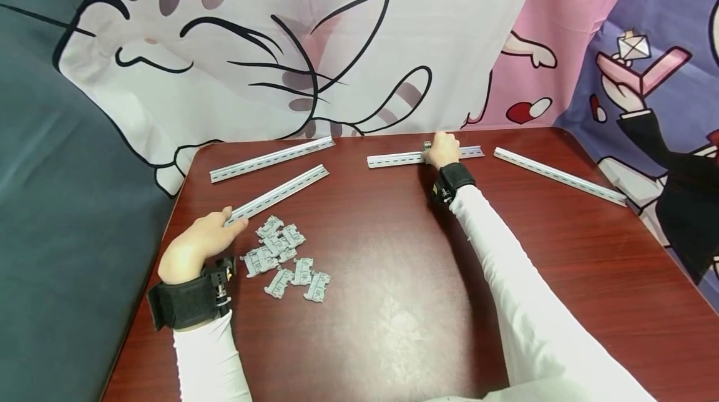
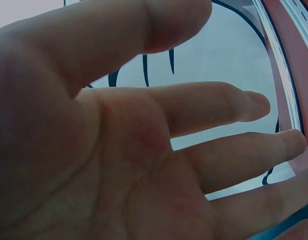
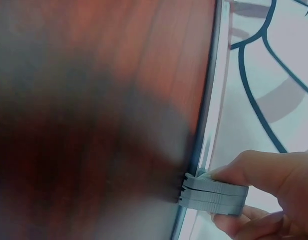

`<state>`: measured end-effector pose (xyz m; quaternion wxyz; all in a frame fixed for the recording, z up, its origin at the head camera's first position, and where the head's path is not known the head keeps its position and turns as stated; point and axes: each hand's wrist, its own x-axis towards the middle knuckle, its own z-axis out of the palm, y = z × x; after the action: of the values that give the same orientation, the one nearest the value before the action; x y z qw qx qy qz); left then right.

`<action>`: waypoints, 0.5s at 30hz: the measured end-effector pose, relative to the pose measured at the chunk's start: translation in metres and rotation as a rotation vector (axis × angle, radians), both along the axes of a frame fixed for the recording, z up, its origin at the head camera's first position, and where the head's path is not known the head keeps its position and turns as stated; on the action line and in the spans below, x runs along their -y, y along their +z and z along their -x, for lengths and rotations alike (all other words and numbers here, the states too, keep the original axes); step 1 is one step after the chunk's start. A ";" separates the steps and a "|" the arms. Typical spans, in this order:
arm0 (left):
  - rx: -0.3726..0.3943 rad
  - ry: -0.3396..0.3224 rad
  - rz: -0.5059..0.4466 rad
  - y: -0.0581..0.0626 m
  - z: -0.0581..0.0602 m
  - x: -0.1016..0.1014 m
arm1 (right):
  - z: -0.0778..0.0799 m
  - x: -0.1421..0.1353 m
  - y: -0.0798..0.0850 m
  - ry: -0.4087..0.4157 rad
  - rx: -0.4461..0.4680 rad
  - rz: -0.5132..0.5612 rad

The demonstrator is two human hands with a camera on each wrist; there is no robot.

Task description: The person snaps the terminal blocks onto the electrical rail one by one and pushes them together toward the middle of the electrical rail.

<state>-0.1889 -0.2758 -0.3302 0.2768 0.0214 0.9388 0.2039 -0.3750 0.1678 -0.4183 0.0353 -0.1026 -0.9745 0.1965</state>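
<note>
At the back of the table, my right hand (image 1: 443, 150) pinches a small stack of grey DIN-rail terminal blocks (image 3: 213, 195) between thumb and fingers. The stack sits right at a slotted metal rail (image 1: 393, 160), and the hand hides part of that rail. My left hand (image 1: 205, 241) is at the near end of another slotted rail (image 1: 283, 193), its fingertips beside that end. In the left wrist view its fingers (image 2: 208, 107) are straight and spread, with the palm bare. Several loose grey terminal blocks (image 1: 278, 246) lie to the right of the left hand.
A third slotted rail (image 1: 272, 160) lies at the back left, and a fourth (image 1: 562, 177) slants along the right side. The brown table (image 1: 382, 302) ends against a cartoon-printed cloth (image 1: 359, 46) at the back.
</note>
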 end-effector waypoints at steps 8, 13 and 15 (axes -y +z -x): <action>0.008 0.006 -0.010 -0.003 0.002 0.001 | 0.021 -0.005 0.000 -0.028 0.012 0.003; 0.007 0.010 -0.011 -0.005 0.003 0.002 | 0.030 -0.007 0.000 -0.043 0.019 0.008; 0.005 0.008 -0.011 -0.006 0.003 0.002 | 0.032 -0.008 0.001 -0.047 0.023 0.014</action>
<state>-0.1919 -0.2774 -0.3361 0.2782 0.0187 0.9371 0.2101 -0.4068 0.1753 -0.4177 0.0279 -0.1280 -0.9707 0.2013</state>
